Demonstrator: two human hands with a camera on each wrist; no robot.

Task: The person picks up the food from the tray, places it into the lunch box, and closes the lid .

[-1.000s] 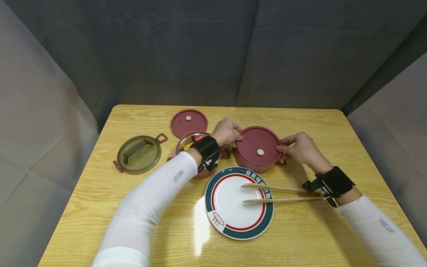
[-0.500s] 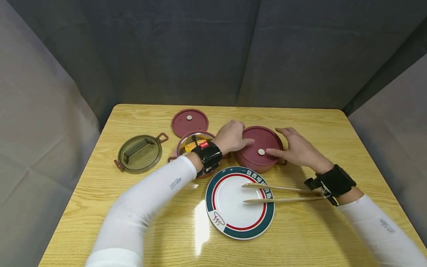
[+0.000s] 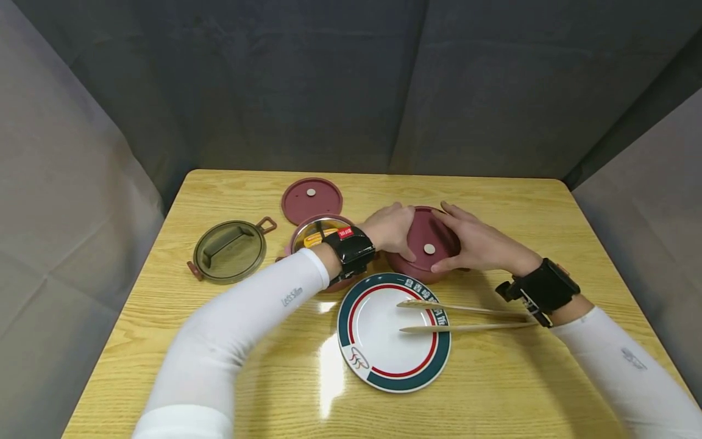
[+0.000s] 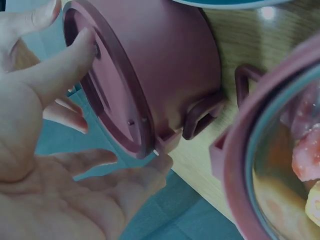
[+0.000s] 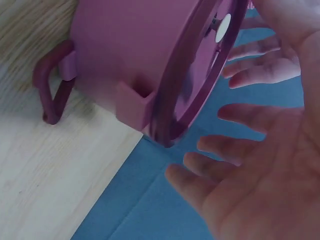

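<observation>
A person's two hands rest over a closed dark red lunch pot [image 3: 422, 256] on a yellow wood-grain table [image 3: 493, 390]. The left hand [image 3: 390, 228] lies on the left part of the pot's flat round lid [image 3: 425, 235], fingers straight and spread, grasping nothing. The right hand [image 3: 471, 244] covers the lid's right part, its fingers likewise loose and extended, the thumb near the small pale vent button [image 3: 429, 249] at the lid's centre. The wrist views show open palms beside the lid's rim, not clenched on it.

The step in hand looks like seating or freeing this lid. The next move probably calls for even pressure or a fingertip purchase under the rim, with the pot kept steady.

The pot is smooth matte plastic, cylindrical, with small loop handles [image 4: 200, 117] at its sides. Just left of it stands an open pot [image 3: 318, 244] with a shiny metal lining and yellow and red food inside. Behind that lies a loose red lid [image 3: 311, 201], and further left an olive translucent lid [image 3: 227, 251] with clips. In front of the closed pot, a glossy white plate [image 3: 392, 332] ringed in red and teal carries pale wooden tongs [image 3: 466, 318]
</observation>
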